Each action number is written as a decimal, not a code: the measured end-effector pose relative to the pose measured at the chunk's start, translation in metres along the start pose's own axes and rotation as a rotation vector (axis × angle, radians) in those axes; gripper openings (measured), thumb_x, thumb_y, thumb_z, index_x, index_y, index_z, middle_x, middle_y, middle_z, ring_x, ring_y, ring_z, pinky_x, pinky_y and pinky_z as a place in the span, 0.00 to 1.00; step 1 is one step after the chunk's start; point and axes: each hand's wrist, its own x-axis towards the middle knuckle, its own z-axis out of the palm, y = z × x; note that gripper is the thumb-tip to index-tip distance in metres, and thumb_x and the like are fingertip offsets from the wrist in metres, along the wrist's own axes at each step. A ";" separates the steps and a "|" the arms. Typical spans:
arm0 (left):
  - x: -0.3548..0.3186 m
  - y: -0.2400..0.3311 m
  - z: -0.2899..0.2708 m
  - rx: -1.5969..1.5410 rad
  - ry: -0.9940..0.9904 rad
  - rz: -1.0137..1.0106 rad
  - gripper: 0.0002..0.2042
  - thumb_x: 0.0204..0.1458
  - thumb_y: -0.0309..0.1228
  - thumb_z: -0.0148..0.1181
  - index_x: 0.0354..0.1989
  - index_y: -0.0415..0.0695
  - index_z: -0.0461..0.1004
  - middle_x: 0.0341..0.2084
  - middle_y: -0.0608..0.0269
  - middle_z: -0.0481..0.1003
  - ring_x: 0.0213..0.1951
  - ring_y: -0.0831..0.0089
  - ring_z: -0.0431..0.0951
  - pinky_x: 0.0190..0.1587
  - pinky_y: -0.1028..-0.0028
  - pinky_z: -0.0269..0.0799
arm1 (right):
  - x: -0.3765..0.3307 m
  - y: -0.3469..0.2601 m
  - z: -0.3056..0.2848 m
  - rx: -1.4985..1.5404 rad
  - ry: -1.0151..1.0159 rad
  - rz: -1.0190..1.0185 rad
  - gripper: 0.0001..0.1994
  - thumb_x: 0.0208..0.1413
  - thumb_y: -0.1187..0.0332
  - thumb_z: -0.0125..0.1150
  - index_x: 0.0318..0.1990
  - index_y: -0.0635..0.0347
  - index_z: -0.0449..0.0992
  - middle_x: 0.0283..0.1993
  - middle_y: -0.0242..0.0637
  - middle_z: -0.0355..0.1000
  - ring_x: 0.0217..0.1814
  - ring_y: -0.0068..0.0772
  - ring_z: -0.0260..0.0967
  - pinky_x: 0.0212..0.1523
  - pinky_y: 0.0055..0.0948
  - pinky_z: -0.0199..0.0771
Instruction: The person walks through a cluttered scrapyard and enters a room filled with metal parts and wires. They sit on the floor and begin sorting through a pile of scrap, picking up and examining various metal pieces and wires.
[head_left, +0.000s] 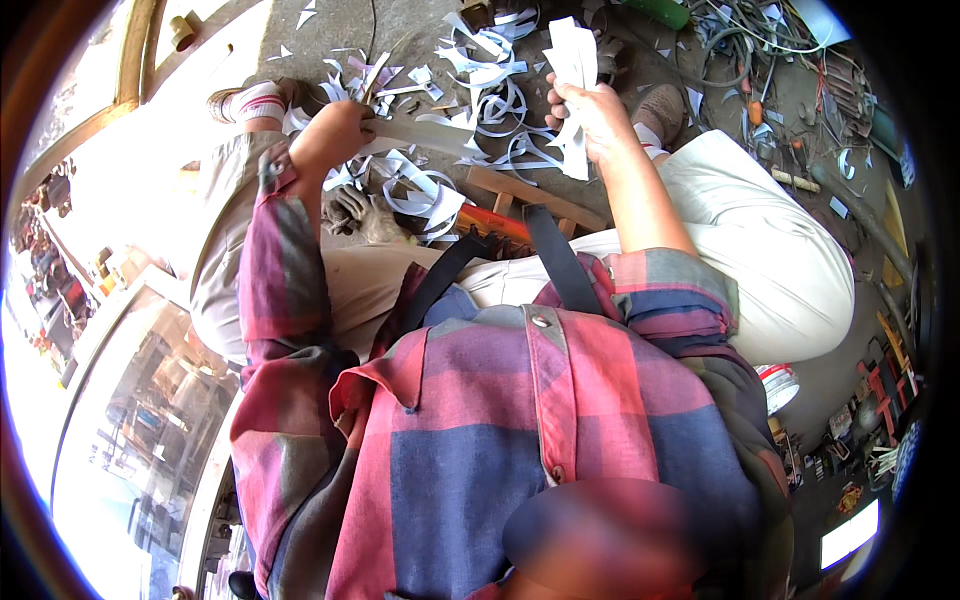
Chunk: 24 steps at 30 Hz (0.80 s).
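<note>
My right hand [592, 112] is raised between my knees, its fingers closed around a bundle of white strips [574, 55], apparently paper. The bundle stands above the fist and hangs below it. My left hand [333, 135] forms a fist in front of my left knee. From it a long, flat, pale grey blade-like strip [425, 135] reaches toward the right; its grip end is hidden in the fingers. Curled white offcuts [490, 75] lie in a heap on the ground between and beyond the hands. The two hands are well apart.
Near my lap lie a grey work glove [368, 215], a wooden frame [540, 200] and an orange-red tool [492, 222]. Tangled cables [735, 55] and scattered tools cover the right side. A glass-topped case [150, 430] stands at left, a white tin [778, 385] behind my right knee.
</note>
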 end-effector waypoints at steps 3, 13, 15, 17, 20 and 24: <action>-0.020 0.057 -0.035 -0.481 0.008 -0.268 0.14 0.49 0.30 0.56 0.40 0.32 0.73 0.25 0.53 0.76 0.26 0.72 0.76 0.28 0.74 0.70 | -0.003 -0.001 0.001 -0.011 0.016 0.035 0.11 0.54 0.70 0.54 0.43 0.65 0.72 0.28 0.31 0.68 0.23 0.19 0.64 0.27 0.24 0.73; -0.001 0.180 0.030 -2.002 0.260 -0.180 0.11 0.55 0.24 0.49 0.42 0.28 0.67 0.30 0.52 0.75 0.28 0.68 0.76 0.33 0.73 0.72 | -0.021 -0.011 0.023 0.307 -0.152 -0.073 0.23 0.43 0.53 0.67 0.38 0.63 0.70 0.25 0.30 0.66 0.23 0.21 0.65 0.22 0.23 0.71; 0.003 0.190 0.030 -1.989 0.252 -0.166 0.10 0.54 0.23 0.49 0.41 0.27 0.67 0.30 0.51 0.75 0.28 0.68 0.77 0.34 0.72 0.73 | -0.028 -0.016 0.026 0.169 -0.172 -0.155 0.24 0.42 0.54 0.68 0.38 0.65 0.70 0.27 0.34 0.70 0.24 0.23 0.68 0.18 0.19 0.67; 0.006 0.193 0.034 -1.975 0.227 -0.161 0.11 0.55 0.25 0.48 0.40 0.28 0.67 0.30 0.51 0.75 0.29 0.66 0.78 0.36 0.71 0.74 | -0.026 -0.018 0.021 0.109 -0.173 -0.157 0.22 0.44 0.58 0.68 0.39 0.66 0.70 0.28 0.36 0.71 0.24 0.26 0.70 0.21 0.22 0.72; 0.002 0.188 0.034 -1.978 0.119 -0.176 0.12 0.55 0.29 0.46 0.38 0.28 0.69 0.30 0.51 0.75 0.31 0.65 0.78 0.38 0.68 0.75 | -0.016 -0.007 0.009 0.207 -0.091 -0.041 0.13 0.52 0.67 0.56 0.40 0.69 0.70 0.31 0.41 0.72 0.29 0.33 0.73 0.28 0.32 0.76; 0.001 0.177 0.051 -1.800 0.106 -0.074 0.19 0.54 0.35 0.48 0.41 0.26 0.69 0.33 0.51 0.76 0.36 0.63 0.77 0.44 0.67 0.72 | -0.011 -0.008 0.009 0.408 0.029 -0.075 0.12 0.51 0.67 0.55 0.36 0.70 0.73 0.28 0.40 0.73 0.26 0.31 0.72 0.28 0.27 0.73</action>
